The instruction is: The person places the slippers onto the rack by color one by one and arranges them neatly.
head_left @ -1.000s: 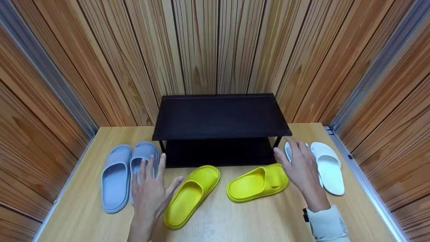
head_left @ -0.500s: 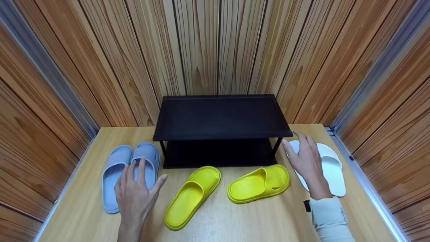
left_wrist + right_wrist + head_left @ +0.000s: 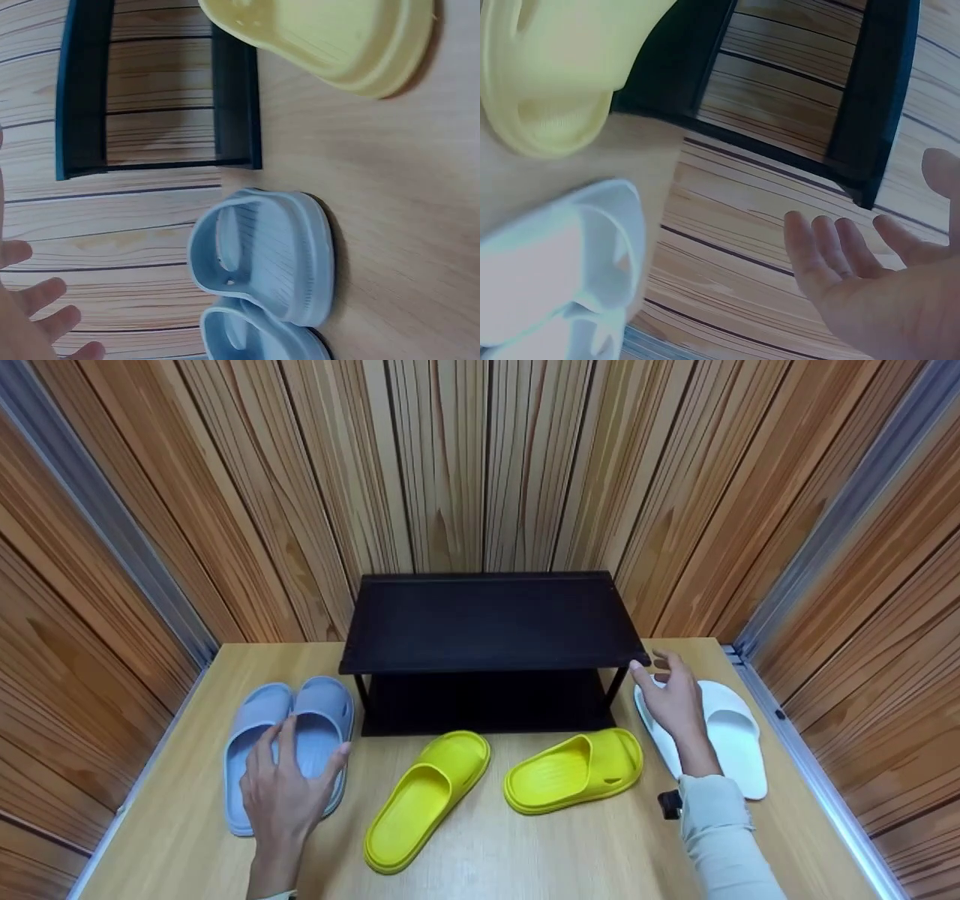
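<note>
Nothing is gripped by the left hand (image 3: 283, 787); its fingers are held apart over the pair of grey-blue, open-backed moulded slippers (image 3: 262, 705), and no contact is shown in the left wrist view. Nothing is gripped by the right hand (image 3: 675, 701) either: its fingers are parted, and it is held over the pair of white, open-backed moulded slippers (image 3: 739, 742), near a front corner of the black two-tier shelf (image 3: 495, 622). Both pairs appear to be made of foam, so low weight, some give and little risk of breakage are to be expected; the smooth faces may be slightly slippery. A firm hold is probably best taken at the toe band, with the thumb put inside the opening. Between the hands, the pair of yellow moulded slippers (image 3: 416, 802) is laid apart, toes turned different ways. All the slippers are borne by the smooth, pale wood-look floor (image 3: 495, 847). Beyond both hands, the shelf is backed by the plank-patterned brown wall (image 3: 465, 472); outward of the right hand, the floor is edged by a grey metal strip (image 3: 818, 779).
</note>
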The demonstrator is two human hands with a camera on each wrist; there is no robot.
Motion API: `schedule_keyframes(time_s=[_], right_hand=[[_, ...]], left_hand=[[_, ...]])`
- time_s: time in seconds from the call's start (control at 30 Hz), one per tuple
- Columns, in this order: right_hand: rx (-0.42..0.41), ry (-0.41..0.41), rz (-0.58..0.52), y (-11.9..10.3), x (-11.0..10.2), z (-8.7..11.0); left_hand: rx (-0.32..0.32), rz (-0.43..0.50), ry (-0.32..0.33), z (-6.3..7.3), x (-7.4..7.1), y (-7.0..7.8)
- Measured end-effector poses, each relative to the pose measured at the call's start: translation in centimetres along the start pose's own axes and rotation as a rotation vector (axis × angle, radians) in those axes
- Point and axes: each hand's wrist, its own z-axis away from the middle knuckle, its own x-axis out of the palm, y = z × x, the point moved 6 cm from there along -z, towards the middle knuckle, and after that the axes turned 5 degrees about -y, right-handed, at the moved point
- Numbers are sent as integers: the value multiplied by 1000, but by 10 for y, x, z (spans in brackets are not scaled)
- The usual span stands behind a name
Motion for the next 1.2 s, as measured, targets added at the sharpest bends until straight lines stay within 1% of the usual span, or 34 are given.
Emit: schedule_keyframes(time_s=[0.1, 0.27, 0.33, 0.47, 0.57, 0.67, 0.77, 0.83, 0.97, 1.1, 1.2], right_hand=[[17, -9, -51, 4, 4, -4], [48, -21, -129, 11, 10, -7], [64, -17, -180, 14, 12, -9], [101, 10, -305, 17, 15, -12], [127, 36, -412, 19, 15, -14], [169, 43, -541, 23, 16, -17], [223, 37, -672, 27, 18, -18], [251, 28, -732, 27, 19, -19], [271, 19, -800, 23, 19, -20], [277, 22, -841, 20, 17, -21], [297, 9, -852, 19, 19, -23]], left_hand=[[-11, 27, 18, -3, -1, -7], [-75, 77, -11, -9, -2, -20], [-109, 83, -25, -11, -3, -26], [-188, 71, -59, -15, -3, -38], [-231, 82, -81, -19, -3, -45], [-256, 104, -99, -23, -3, -50], [-267, 112, -107, -26, -3, -54], [-270, 113, -109, -29, -3, -57], [-280, 135, -125, -36, -2, -65], [-317, 161, -143, -43, -1, -75], [-335, 168, -144, -46, -1, -84]])
